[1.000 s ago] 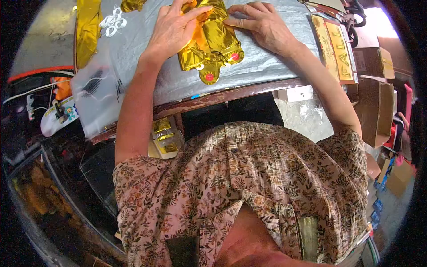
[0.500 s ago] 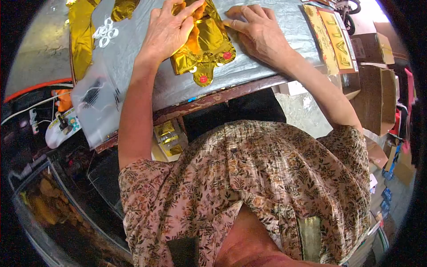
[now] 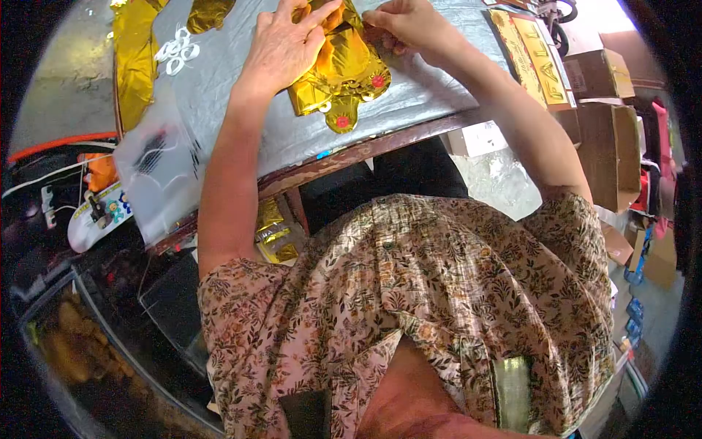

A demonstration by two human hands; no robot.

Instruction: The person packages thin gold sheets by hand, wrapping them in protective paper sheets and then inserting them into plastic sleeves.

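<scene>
A flat gold foil balloon (image 3: 344, 62) lies on the grey-covered table, with red spots near its lower edge and on its rounded tab. My left hand (image 3: 287, 50) rests on its left part, fingers stretched out and spread. At the balloon's upper right edge, my right hand (image 3: 411, 31) has thumb and forefinger pinched together; the edge appears to be between them, though the fingertips partly hide it. Left of my left hand lies a cluster of white rings (image 3: 177, 51). More gold foil (image 3: 135, 69) hangs over the table's left side.
A panel with gold letters reading FALL (image 3: 540, 58) lies at the table's right end. Cardboard boxes (image 3: 608, 154) stack beyond it. A clear plastic sheet (image 3: 157, 175) drapes off the front left corner. Gold packets (image 3: 274, 230) sit below the table edge.
My right hand has gone from lying spread beside the balloon to a pinch at its upper right edge. My left hand stays on the foil. The view has shifted slightly.
</scene>
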